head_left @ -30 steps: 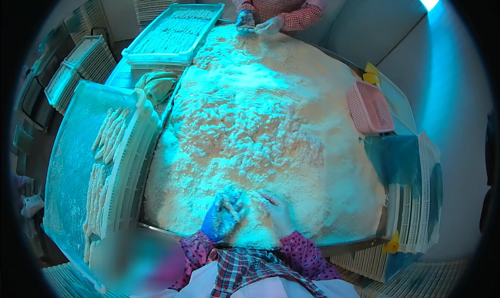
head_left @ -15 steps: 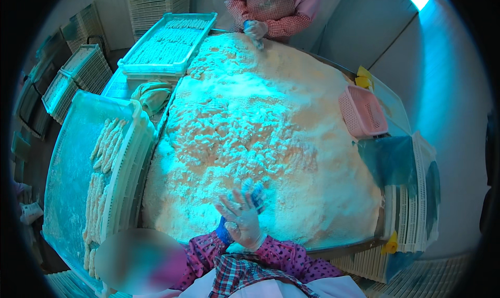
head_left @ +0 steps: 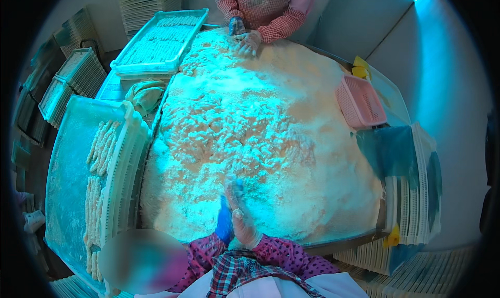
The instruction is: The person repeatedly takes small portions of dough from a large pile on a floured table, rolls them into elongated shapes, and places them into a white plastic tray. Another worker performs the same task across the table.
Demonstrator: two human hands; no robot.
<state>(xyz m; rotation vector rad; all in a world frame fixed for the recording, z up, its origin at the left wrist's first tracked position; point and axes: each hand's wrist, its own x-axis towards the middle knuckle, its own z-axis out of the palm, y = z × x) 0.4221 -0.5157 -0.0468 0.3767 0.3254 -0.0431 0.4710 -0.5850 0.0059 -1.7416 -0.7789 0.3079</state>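
My left hand [head_left: 224, 224], in a blue glove, is held upright with its palm turned toward my right hand [head_left: 245, 226], which wears a thin pale glove. The two palms lie against or very close to each other, fingers stretched out and slightly smeared by motion. Whether anything is between them is hidden. Both are over the near edge of a wide table heaped with white flour-like powder [head_left: 333, 178]. Many small, lumpy, powder-coated pieces [head_left: 224, 123], perhaps dough, lie on its left and middle parts, beyond my fingertips.
At left, a stacked pale tray [head_left: 67, 178] carries rows of coated strips [head_left: 101, 147]. Another filled tray [head_left: 117, 69] stands farther back beside a crumpled cloth [head_left: 145, 96]. A pink basket [head_left: 359, 101] sits at right. Across the table, a co-worker's gloved hand [head_left: 249, 42] touches the powder.
My right hand has turned from lying flat across my left to standing palm to palm with it. The co-worker's hands have come apart somewhat, one reaching lower over the powder.
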